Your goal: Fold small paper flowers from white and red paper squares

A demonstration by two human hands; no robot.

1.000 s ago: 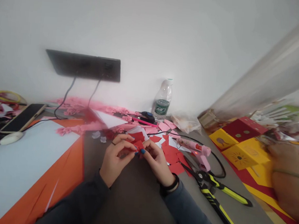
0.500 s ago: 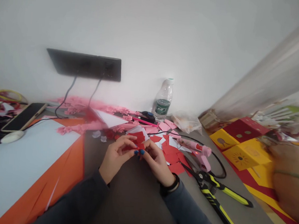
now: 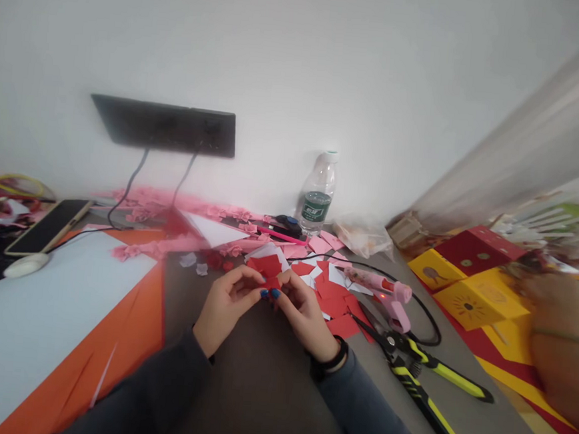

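The left hand and right hand pinch a red paper piece between them, equally near, toward the worktop's far edge, its long axis unclear.

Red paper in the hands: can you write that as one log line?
left hand: pinches red paper | right hand: pinches same piece | glue gun: on table | bottle: upright

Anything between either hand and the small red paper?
Nothing visible. The left hand and right hand both pinch the red paper at their fingertips. The loose red scraps and pink glue gun lie off to the right, not between.
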